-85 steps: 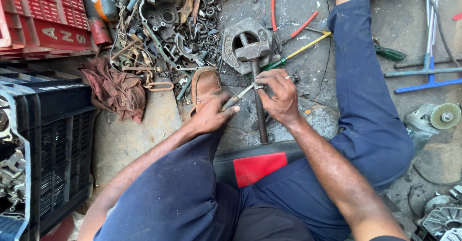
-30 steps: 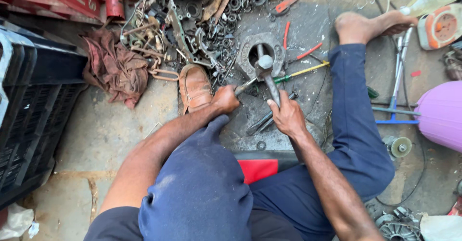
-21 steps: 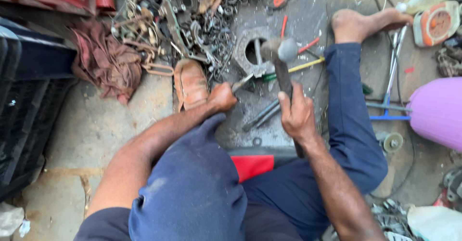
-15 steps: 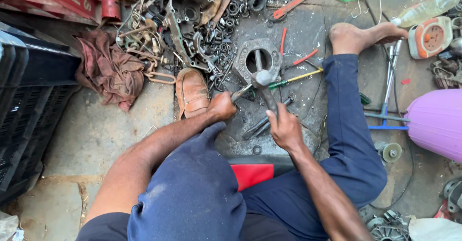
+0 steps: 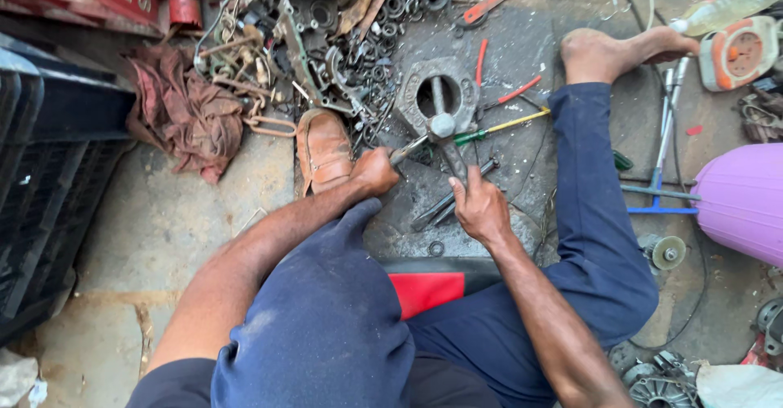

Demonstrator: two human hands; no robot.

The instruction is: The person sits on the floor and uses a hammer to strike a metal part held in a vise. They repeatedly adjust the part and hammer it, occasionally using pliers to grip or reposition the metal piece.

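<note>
Gripping a dark-handled steel hammer (image 5: 447,143), right hand (image 5: 481,207) rests its head on the grey round metal housing (image 5: 440,98) lying on the oily floor. Left hand (image 5: 373,172) fisted around a thin metal punch (image 5: 409,150), angled at the housing, likely steadying it for a blow.

Centre: metal housing (image 5: 439,98) on the floor (image 5: 163,220), hammer (image 5: 447,143) head resting on it.
Left hand (image 5: 373,172): left of the hammer, holding a rod (image 5: 408,149) against the housing.
Right hand (image 5: 481,208): just below the housing, on the hammer handle.
Behind: scrap heap (image 5: 326,33).
Far left: crate (image 5: 49,180).
Right: bare foot (image 5: 599,53).
</note>
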